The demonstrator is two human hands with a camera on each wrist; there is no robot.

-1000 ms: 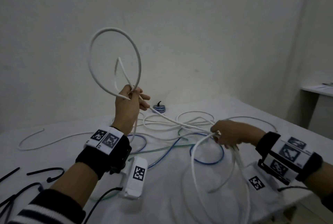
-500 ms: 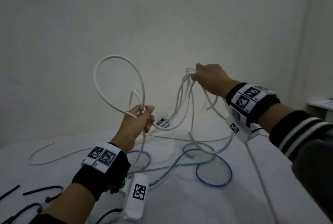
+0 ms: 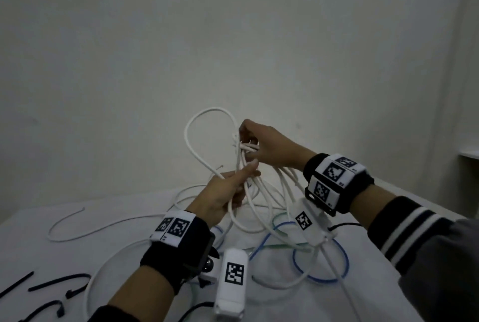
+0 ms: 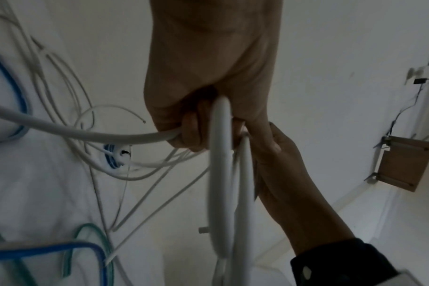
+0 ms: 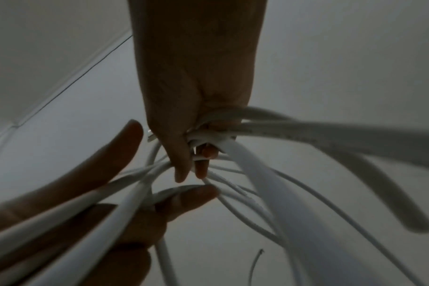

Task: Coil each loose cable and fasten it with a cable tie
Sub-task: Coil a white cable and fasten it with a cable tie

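White table (image 3: 85, 249) strewn with cables, plain wall (image 3: 233, 36), both hands, left hand (image 3: 220, 196), right hand (image 3: 269, 148), gripping white cable (image 3: 193, 150)

White cable (image 3: 193, 156) in hands; blue cable (image 3: 346, 262) and green cable (image 3: 278, 218) on white table (image 3: 31, 249); black cable ties (image 3: 58, 281); black wristbands (image 3: 176, 257) with black-white square markers; black-white striped sleeve (image 3: 404, 231).

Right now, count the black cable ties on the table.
3 cable ties visible, at the table's near-left corner: one straight leftmost, one hooked beside it, one curved nearest; more may be cropped.
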